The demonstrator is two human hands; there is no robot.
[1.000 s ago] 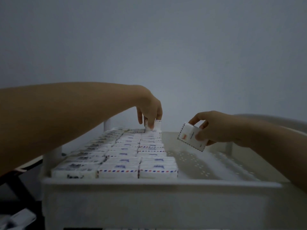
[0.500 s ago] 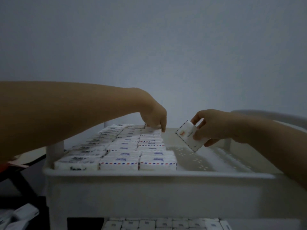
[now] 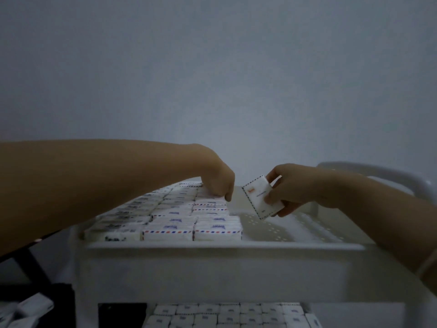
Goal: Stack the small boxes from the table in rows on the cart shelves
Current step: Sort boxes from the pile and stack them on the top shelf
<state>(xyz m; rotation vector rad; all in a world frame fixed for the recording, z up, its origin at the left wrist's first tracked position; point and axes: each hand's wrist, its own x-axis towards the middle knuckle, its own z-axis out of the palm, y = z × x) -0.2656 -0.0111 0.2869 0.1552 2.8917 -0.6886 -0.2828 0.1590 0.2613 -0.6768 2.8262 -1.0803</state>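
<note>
The white cart's top shelf [image 3: 295,229] holds small white boxes [image 3: 189,217] with red-and-blue dashed edges, laid flat in three rows on its left half. My left hand [image 3: 220,183] reaches over them, its bent fingers pointing down with the tips on the far box of the right-hand row. My right hand [image 3: 293,188] hovers above the bare right half of the shelf and pinches one small box [image 3: 256,197], tilted on edge, just right of my left hand. The underside of my left fingers is hidden.
The lower shelf [image 3: 224,316] is packed with more of the same boxes. A curved cart handle [image 3: 378,172] rises at the far right. Loose boxes [image 3: 33,304] lie at the lower left beside a dark table frame. A plain wall stands behind.
My left hand lowered the box it held onto the far end of the right row and now rests on it. My right hand brought its box slightly closer to the left hand.
</note>
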